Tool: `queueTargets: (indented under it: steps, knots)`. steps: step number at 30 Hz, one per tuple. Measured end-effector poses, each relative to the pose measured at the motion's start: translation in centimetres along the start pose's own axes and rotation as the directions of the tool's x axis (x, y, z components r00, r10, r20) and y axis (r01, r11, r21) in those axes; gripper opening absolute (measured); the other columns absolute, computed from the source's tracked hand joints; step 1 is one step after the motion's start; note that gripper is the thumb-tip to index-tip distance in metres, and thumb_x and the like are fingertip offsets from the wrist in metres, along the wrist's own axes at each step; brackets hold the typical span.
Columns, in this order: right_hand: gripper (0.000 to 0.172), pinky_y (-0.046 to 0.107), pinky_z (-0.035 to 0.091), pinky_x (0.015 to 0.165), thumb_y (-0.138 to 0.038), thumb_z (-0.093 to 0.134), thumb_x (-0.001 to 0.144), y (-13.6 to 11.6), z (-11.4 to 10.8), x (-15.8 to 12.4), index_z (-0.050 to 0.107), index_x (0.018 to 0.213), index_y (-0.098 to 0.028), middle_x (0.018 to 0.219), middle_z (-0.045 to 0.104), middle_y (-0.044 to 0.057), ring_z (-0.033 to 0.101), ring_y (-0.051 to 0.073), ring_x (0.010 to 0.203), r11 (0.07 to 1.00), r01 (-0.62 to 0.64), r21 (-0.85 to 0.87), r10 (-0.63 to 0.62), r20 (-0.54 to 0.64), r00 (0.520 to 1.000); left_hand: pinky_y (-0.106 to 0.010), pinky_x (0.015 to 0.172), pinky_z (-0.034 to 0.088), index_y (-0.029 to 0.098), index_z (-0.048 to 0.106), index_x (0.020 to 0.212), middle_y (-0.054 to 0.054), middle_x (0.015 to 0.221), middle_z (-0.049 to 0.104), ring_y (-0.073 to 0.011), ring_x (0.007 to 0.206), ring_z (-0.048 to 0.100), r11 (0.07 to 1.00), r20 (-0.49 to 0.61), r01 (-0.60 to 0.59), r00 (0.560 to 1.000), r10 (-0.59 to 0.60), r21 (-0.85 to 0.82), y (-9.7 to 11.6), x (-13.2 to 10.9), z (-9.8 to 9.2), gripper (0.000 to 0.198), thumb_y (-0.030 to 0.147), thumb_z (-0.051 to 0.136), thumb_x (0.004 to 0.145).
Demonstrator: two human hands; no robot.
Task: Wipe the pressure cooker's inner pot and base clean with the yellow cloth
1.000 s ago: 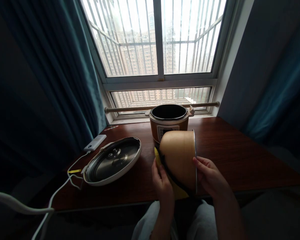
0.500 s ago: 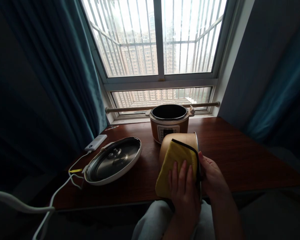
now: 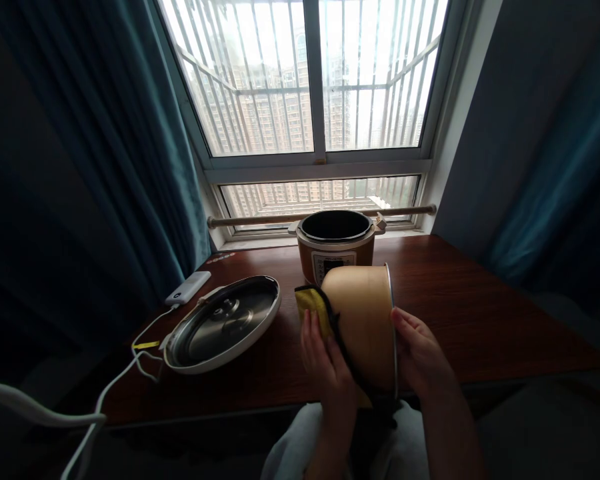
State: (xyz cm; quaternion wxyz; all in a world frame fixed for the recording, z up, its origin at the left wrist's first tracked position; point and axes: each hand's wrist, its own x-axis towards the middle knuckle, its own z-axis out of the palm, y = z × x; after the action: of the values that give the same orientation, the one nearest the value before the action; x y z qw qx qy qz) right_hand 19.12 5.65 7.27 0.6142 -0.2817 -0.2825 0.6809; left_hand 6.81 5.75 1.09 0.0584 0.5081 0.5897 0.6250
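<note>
A gold-coloured inner pot (image 3: pixel 363 320) is tipped on its side near the table's front edge, its metal rim facing right. My right hand (image 3: pixel 420 350) grips that rim, thumb on the outside and the other fingers hidden in the pot. My left hand (image 3: pixel 327 360) holds a yellow cloth (image 3: pixel 313 307) with dark edging against the pot's base on the left. Part of the cloth hangs below the pot. Behind the pot stands the electric cooker (image 3: pixel 336 243), uncovered, with its dark inside showing and its front panel partly hidden.
On the left of the wooden table (image 3: pixel 460 300) lies the cooker lid (image 3: pixel 225 327), inner side up. A white power bank (image 3: pixel 187 288) with a white cable (image 3: pixel 115 383) is beyond it. A barred window (image 3: pixel 320 100) and a rail (image 3: pixel 260 221) are at the back.
My left hand and the cloth have moved left, from the pot's side to its base, baring the gold side. My right hand still grips the rim. The view has shifted slightly.
</note>
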Motion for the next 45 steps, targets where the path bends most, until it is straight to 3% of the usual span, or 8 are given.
queueTargets:
  steps: [6, 12, 17, 23, 32, 38, 41, 45]
  knots:
    - [0.027, 0.026, 0.051, 0.07, -0.024, 0.071, 0.072, -0.4, -0.3, -0.4, 0.066, 0.097, -0.015, 0.088, 0.068, 0.007, 0.064, 0.019, 0.081, 0.994, -0.105, -0.021, 0.107, 0.087, 0.99, -0.036, 0.099, 0.038, 0.012, 0.049, 0.123, -0.013, 0.124, 0.055, -0.0228, 0.116, 0.049, 0.87, 0.139, 0.428, 0.904, -0.405, -0.246, -1.9, 0.6, -0.2, 0.046, 0.04, 0.034, 0.09]
    - [0.024, 0.027, 0.051, 0.072, -0.026, 0.07, 0.073, -0.2, -0.5, -0.2, 0.067, 0.094, -0.015, 0.086, 0.069, 0.007, 0.065, 0.019, 0.081, 0.995, -0.099, -0.006, 0.1, 0.073, 0.992, -0.039, 0.106, 0.029, 0.02, 0.044, 0.13, -0.008, 0.135, 0.045, -0.0216, 0.128, 0.036, 0.997, -0.009, -0.062, 0.998, 0.062, -0.055, -0.9, -0.5, 0.0, 0.042, 0.021, 0.039, 0.089]
    - [0.022, 0.024, 0.051, 0.066, -0.028, 0.073, 0.069, -0.1, -0.5, 0.0, 0.069, 0.088, -0.016, 0.08, 0.069, 0.006, 0.065, 0.018, 0.075, 0.997, -0.082, -0.008, 0.082, 0.055, 0.995, -0.046, 0.109, 0.02, 0.018, 0.03, 0.138, -0.008, 0.137, 0.042, -0.0234, 0.134, 0.022, 0.915, 0.154, -0.396, 0.911, 0.382, 0.074, 0.7, -3.4, 0.9, 0.055, 0.006, 0.036, 0.085]
    - [0.022, 0.022, 0.051, 0.063, -0.031, 0.074, 0.067, -0.1, -0.7, 0.1, 0.069, 0.084, -0.017, 0.083, 0.069, 0.006, 0.065, 0.018, 0.078, 0.998, -0.063, -0.024, 0.064, 0.051, 0.997, -0.044, 0.109, 0.018, 0.015, 0.029, 0.138, -0.01, 0.136, 0.043, -0.0236, 0.133, 0.025, 0.849, 0.272, -0.498, 0.853, 0.444, 0.178, 1.5, -4.7, 1.2, 0.055, 0.008, 0.037, 0.085]
    - [0.027, 0.03, 0.051, 0.073, -0.032, 0.072, 0.07, -0.1, -0.8, 0.0, 0.068, 0.092, -0.017, 0.086, 0.069, 0.006, 0.065, 0.02, 0.081, 0.997, -0.076, -0.03, 0.078, 0.061, 0.995, -0.047, 0.109, 0.015, 0.021, 0.033, 0.136, -0.008, 0.144, 0.031, -0.0235, 0.135, 0.018, 0.996, 0.011, -0.034, 0.999, 0.033, 0.084, 0.1, -1.0, 0.7, 0.047, 0.024, 0.035, 0.09]
    - [0.032, 0.03, 0.051, 0.075, -0.026, 0.074, 0.068, -0.4, -1.2, -0.3, 0.067, 0.098, -0.016, 0.091, 0.069, 0.008, 0.064, 0.021, 0.085, 0.974, -0.133, -0.184, 0.162, 0.149, 0.976, -0.033, 0.097, 0.04, 0.017, 0.042, 0.126, -0.012, 0.127, 0.05, -0.021, 0.118, 0.047, 0.817, 0.132, 0.503, 0.864, -0.486, -0.283, -1.4, -0.1, 0.6, 0.048, 0.046, 0.031, 0.09]
    - [0.031, 0.029, 0.05, 0.074, -0.027, 0.073, 0.069, -0.5, -1.3, -0.4, 0.068, 0.098, -0.015, 0.092, 0.068, 0.009, 0.064, 0.021, 0.086, 0.973, -0.14, -0.186, 0.174, 0.182, 0.968, -0.033, 0.091, 0.043, 0.016, 0.046, 0.12, -0.012, 0.117, 0.056, -0.021, 0.109, 0.053, 0.804, 0.135, 0.512, 0.858, -0.496, -0.303, -1.1, -0.5, 0.5, 0.045, 0.047, 0.031, 0.089]
    - [0.032, 0.03, 0.051, 0.074, -0.025, 0.073, 0.068, -0.7, -1.4, -0.7, 0.068, 0.098, -0.013, 0.091, 0.068, 0.01, 0.064, 0.022, 0.087, 0.974, -0.139, -0.177, 0.175, 0.207, 0.962, -0.035, 0.097, 0.037, 0.017, 0.042, 0.123, -0.012, 0.122, 0.05, -0.0207, 0.115, 0.046, 0.934, -0.01, 0.308, 0.949, -0.315, -0.18, -0.2, -1.3, 0.4, 0.04, 0.037, 0.032, 0.091]
